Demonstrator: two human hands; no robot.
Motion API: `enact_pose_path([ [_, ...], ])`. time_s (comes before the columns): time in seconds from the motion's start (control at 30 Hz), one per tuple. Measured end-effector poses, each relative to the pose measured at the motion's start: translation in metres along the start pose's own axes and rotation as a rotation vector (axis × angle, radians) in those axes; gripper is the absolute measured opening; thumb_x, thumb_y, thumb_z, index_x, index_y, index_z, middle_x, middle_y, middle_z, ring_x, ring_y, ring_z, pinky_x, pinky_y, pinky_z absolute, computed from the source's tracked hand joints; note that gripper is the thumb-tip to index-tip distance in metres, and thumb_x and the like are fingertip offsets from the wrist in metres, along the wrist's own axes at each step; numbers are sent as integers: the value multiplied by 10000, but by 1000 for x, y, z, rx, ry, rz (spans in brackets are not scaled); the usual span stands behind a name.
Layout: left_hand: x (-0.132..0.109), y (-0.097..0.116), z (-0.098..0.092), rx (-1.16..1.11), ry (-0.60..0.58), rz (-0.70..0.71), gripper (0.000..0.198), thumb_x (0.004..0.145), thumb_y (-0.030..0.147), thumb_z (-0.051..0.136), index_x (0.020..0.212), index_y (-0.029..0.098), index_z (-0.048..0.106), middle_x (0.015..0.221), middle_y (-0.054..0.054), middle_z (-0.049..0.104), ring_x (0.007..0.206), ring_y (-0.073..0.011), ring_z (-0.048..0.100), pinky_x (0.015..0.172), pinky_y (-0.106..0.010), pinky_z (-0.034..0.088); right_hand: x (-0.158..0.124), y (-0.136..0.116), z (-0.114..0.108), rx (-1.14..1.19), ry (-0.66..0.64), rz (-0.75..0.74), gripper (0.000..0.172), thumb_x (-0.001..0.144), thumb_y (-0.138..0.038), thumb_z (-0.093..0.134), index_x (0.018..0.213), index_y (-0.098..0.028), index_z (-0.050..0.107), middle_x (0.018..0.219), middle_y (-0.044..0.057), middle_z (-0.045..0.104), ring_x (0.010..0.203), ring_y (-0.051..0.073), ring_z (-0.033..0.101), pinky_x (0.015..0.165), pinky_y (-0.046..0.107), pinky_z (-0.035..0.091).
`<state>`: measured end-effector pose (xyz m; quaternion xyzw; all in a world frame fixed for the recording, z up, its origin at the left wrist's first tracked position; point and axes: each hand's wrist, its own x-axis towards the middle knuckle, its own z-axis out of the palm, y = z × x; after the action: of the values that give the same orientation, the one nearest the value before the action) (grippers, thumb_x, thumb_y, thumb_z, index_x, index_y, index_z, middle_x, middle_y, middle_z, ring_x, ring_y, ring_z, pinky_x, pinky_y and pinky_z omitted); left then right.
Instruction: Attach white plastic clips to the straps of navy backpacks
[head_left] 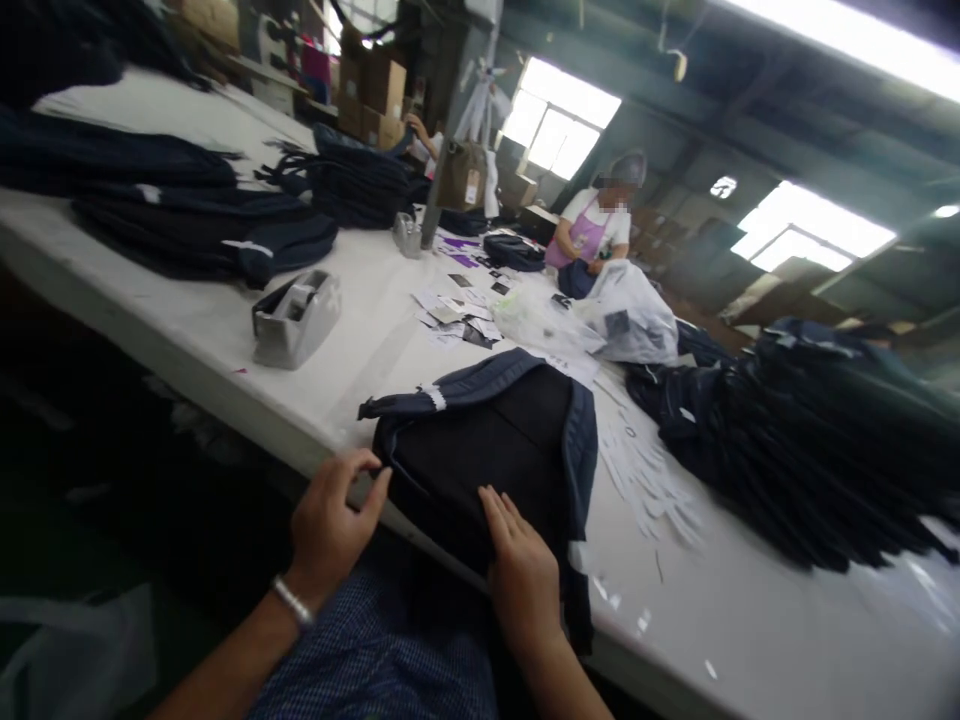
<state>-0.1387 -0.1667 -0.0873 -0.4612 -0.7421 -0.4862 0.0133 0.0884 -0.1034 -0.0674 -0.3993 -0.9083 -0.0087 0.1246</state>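
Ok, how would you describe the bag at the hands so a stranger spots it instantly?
Find the white table, then its edge nearest the camera. There, under the right hand, lies a dark backpack, blue straps facing up. Unlike the piled bags on either side, it lies by itself.

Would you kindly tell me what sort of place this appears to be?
Probably a bag factory's packing area: a dark backpack lies on a long white table near piled dark bags and a co-worker in an apron.
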Motion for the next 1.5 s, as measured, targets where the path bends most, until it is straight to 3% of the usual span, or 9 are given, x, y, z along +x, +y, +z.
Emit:
enact_pose_path([
  [0.17, 9, 41, 11, 98, -647, 790, 577, 809, 132, 523, 1356, 289, 430, 1409, -39, 487, 1321, -230, 408, 1127, -452, 261, -15, -7, -8, 32, 173, -57, 531, 853, -12, 395, 1352, -184, 448, 1338, 81, 545, 1245, 235, 497, 1013, 424, 450],
  [0.27, 38, 55, 33, 111, -868, 863, 568, 790, 149, 562, 1333, 285, 467, 1337, -38, 563, 1214, -208, 528, 1028, -356, 397, -53, -16, -8, 105, 349, -199, 420, 901, -82, 424, 1297, -196, 505, 1300, 52, 583, 1288, 205, 445, 1097, 435, 359],
  [0.37, 61, 63, 44, 166, -989, 816, 445, 795, 260, 593, 1236, 320, 570, 1201, -22, 662, 1035, -220, 645, 878, -308, 479, -84, -28, 4, 180, 347, -284, 388, 910, -111, 436, 1282, -186, 516, 1289, 39, 593, 1300, 173, 425, 1100, 375, 371],
  [0.7, 72, 65, 41, 160, -1001, 667, 371, 792, 447, 566, 1120, 301, 662, 1034, -17, 732, 944, -226, 680, 813, -280, 487, -66, -8, 35, 244, 82, 62, 831, 797, -506, 629, 1458, -180, 245, 1522, 111, 261, 1390, 293, 255, 1122, 436, 315],
  [0.8, 67, 61, 43, 170, -983, 657, 378, 788, 420, 566, 1144, 316, 642, 1120, -5, 702, 995, -232, 664, 834, -293, 479, -62, 0, 26, 274, 62, 43, 769, 805, -494, 624, 1443, -224, 289, 1491, 86, 342, 1345, 272, 352, 1074, 390, 386],
  [0.93, 74, 68, 47, 144, -1022, 550, 375, 804, 458, 528, 1095, 261, 660, 979, -24, 736, 866, -225, 679, 758, -287, 475, -63, -8, 20, 215, 246, -41, 474, 902, -245, 506, 1365, -178, 428, 1394, 94, 487, 1295, 219, 432, 1044, 370, 425],
  [1.23, 112, 85, 63, -64, -1334, 262, 477, 721, 542, 591, 949, 132, 680, 785, -18, 699, 706, -196, 614, 636, -271, 473, -74, -30, 21, 153, 288, -192, 468, 915, -170, 455, 1377, -126, 395, 1433, 98, 436, 1403, 210, 234, 1142, 422, 297],
  [1.37, 111, 88, 61, -9, -1332, 366, 435, 756, 513, 580, 960, 146, 693, 837, -34, 724, 775, -221, 652, 694, -288, 498, -57, -19, 28, 204, 157, -49, 694, 854, -425, 580, 1437, -174, 299, 1508, 119, 295, 1406, 266, 217, 1135, 453, 280],
  [1.5, 91, 80, 51, 145, -1077, 629, 355, 813, 415, 560, 1118, 262, 657, 1057, -26, 719, 950, -235, 667, 844, -329, 510, -40, -8, 36, 264, 76, 93, 883, 736, -567, 660, 1452, -236, 264, 1526, 110, 254, 1367, 312, 295, 1103, 464, 314],
])
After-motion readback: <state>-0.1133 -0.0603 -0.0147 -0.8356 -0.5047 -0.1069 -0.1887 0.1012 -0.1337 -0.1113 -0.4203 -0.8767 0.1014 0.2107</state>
